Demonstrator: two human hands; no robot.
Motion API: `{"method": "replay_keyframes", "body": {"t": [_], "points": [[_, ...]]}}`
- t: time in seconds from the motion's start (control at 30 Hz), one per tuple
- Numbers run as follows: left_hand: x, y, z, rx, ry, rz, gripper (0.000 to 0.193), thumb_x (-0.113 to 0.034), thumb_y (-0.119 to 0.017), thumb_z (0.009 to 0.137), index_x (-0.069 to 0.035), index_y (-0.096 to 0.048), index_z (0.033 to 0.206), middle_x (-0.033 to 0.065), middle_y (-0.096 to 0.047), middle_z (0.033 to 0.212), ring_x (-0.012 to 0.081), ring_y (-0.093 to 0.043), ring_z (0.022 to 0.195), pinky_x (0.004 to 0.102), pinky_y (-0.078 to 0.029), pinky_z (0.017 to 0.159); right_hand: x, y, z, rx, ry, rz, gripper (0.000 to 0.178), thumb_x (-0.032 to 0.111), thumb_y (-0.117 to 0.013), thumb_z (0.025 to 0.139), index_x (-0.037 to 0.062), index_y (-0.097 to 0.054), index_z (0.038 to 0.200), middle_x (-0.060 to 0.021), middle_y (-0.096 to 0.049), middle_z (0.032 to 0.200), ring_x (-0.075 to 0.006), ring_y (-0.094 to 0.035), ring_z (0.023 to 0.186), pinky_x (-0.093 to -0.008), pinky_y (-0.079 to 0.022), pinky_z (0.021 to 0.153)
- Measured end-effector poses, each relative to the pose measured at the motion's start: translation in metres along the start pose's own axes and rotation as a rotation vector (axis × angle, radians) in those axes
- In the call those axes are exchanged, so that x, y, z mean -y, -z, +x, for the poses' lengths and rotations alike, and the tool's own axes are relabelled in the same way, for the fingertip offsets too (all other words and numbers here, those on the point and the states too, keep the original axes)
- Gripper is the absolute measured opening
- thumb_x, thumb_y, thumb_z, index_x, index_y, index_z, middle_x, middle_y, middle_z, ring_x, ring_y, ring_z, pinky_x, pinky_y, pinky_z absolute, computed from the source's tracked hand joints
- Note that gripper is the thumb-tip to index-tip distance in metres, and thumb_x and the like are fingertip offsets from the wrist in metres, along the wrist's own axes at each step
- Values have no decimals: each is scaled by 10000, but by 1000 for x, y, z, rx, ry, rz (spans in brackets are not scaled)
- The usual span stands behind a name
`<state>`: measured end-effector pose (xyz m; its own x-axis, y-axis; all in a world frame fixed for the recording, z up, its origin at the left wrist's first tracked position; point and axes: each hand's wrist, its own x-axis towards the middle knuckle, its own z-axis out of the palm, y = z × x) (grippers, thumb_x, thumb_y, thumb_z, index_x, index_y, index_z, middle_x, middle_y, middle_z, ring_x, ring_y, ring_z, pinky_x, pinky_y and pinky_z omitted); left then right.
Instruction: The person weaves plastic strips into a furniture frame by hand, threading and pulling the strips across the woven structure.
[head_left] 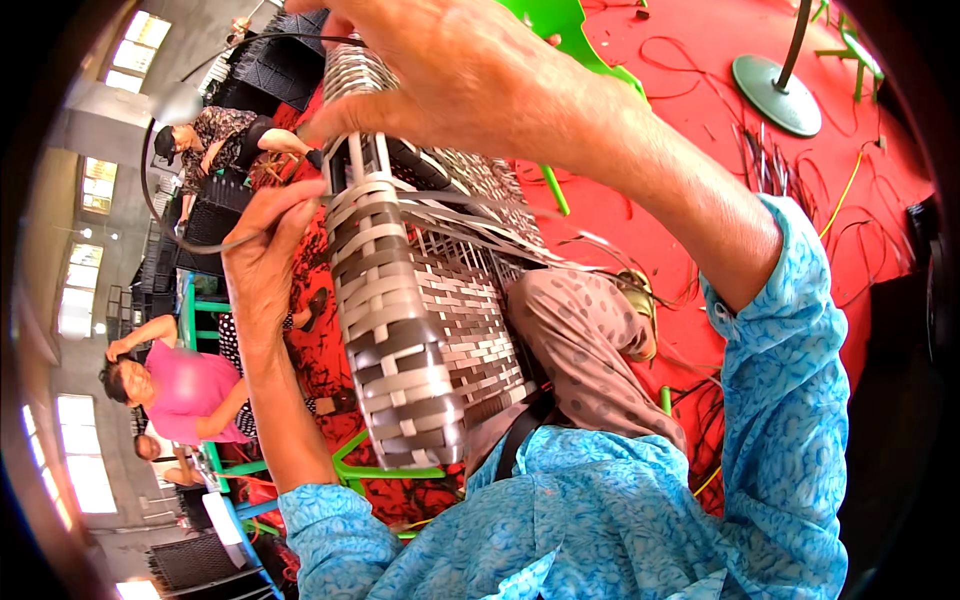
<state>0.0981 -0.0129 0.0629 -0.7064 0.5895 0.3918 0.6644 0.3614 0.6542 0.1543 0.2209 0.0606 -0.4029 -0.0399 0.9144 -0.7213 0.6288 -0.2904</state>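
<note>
A piece of woven furniture (pixel 385 300), plaited from grey, brown and pale flat plastic strips over a frame, stands tilted in front of me, close to my leg. My left hand (pixel 265 235) is on its left side, thumb and fingers pinched on a flat grey weaving strip (pixel 345 197) at the rail. A dark length of strip loops out left from this hand and back up to the rail's far end. My right hand (pixel 430 75) reaches across the far end of the rail, thumb and fingers curved around it. Its fingertips are partly cut off by the upper edge.
Loose strips trail right from the weave across the red floor (pixel 690 230). A green plastic chair (pixel 560 25) and a round stand base (pixel 775 95) are beyond my right arm. At left, a person in pink (pixel 190 390) and one in a dark patterned shirt (pixel 215 140) sit near dark woven pieces.
</note>
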Motion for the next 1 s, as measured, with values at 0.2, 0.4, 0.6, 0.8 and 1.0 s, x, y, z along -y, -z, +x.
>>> {"method": "replay_keyframes", "body": {"t": [0.2, 0.4, 0.6, 0.8, 1.0], "points": [[3, -5, 6, -18, -58, 121, 160, -32, -623, 807, -15, -652, 964, 10, -599, 863, 73, -537, 764, 175, -408, 694, -12, 4, -65, -486, -107, 119, 393, 270, -572, 845, 4, -487, 1121, -132, -523, 997, -211, -517, 863, -286, -414, 768], [8, -4, 3, -121, 205, -114, 210, -14, -674, 759, -29, -582, 947, 3, -577, 739, 30, -488, 595, 141, -370, 531, -64, -31, -144, -1102, -1058, 941, 266, 144, -562, 865, 35, -515, 1103, -34, -553, 1000, -114, -525, 874, -249, -430, 786], [2, -17, 11, -162, 156, -122, 202, -28, -698, 737, -51, -535, 855, -7, -559, 649, 12, -417, 468, 141, -298, 430, -55, -66, -186, -215, -856, 685, 199, 181, -575, 872, 37, -609, 1005, -21, -609, 962, -116, -540, 961, -275, -425, 849], [-2, -17, 8, -172, 146, -167, 174, -34, -688, 751, -40, -534, 832, -3, -541, 611, 17, -372, 417, 151, -268, 394, -27, -87, -160, -215, -606, 374, 169, 150, -581, 860, 44, -621, 986, -55, -630, 891, -132, -591, 824, -271, -479, 705], [-3, -24, 2, -210, 74, 64, 162, -65, -686, 772, -37, -540, 837, -2, -566, 656, 2, -413, 483, 142, -281, 412, -26, -77, -147, 168, -935, 861, 204, 165, -590, 858, 41, -621, 1017, -15, -632, 804, -51, -547, 654, -212, -463, 507]]}}
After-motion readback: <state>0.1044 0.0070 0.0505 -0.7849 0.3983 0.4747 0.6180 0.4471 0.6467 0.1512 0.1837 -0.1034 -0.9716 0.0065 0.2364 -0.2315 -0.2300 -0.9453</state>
